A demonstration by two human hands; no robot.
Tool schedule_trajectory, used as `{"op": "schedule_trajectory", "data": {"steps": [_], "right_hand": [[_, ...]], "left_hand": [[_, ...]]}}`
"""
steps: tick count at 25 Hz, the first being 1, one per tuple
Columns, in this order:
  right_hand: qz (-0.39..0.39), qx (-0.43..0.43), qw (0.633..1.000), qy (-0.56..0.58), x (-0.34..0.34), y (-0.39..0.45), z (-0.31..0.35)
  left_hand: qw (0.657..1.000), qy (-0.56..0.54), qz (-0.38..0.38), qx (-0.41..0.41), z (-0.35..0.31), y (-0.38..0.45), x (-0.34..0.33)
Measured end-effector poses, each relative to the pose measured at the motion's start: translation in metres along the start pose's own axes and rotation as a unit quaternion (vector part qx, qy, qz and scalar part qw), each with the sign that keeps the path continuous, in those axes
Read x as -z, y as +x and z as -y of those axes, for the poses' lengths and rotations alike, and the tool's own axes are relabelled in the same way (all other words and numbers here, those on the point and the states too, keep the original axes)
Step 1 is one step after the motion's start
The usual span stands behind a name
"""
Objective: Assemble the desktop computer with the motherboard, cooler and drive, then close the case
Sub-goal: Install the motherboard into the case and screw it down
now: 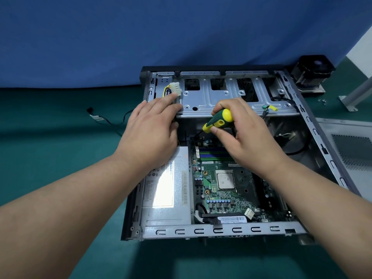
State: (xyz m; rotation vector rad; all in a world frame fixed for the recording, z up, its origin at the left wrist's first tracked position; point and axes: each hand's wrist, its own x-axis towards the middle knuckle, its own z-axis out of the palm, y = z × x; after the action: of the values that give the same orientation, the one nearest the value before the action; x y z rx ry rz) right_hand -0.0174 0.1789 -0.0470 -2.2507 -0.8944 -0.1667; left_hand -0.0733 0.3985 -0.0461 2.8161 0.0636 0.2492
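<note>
The open sheet-metal case (225,230) lies flat on the green counter (50,150). Inside it sits the green motherboard (227,190) with its square metallic processor (225,179). The right hand (239,127) grips a green-and-yellow screwdriver (218,119). The left hand (153,125) rests flat, fingers extended, against the perforated drive cage (217,93). The finned cooler (311,74) stands outside the case, beyond its far right corner.

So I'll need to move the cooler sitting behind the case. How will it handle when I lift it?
The cooler looks like a fan on a finned metal block, so probably rigid and heavy for its size. Its thin fins may bend or dig in. Standing on a flat base, it seems unlikely to roll.
</note>
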Motion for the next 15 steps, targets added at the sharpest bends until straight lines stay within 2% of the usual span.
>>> {"op": "schedule_trajectory", "data": {"steps": [15], "right_hand": [[0.007,-0.013,1.0,-0.001,-0.0018,-0.0018,0.0015]], "left_hand": [[1.0,-0.003,0.003,0.001,-0.0003,-0.0001,0.0004]]}}
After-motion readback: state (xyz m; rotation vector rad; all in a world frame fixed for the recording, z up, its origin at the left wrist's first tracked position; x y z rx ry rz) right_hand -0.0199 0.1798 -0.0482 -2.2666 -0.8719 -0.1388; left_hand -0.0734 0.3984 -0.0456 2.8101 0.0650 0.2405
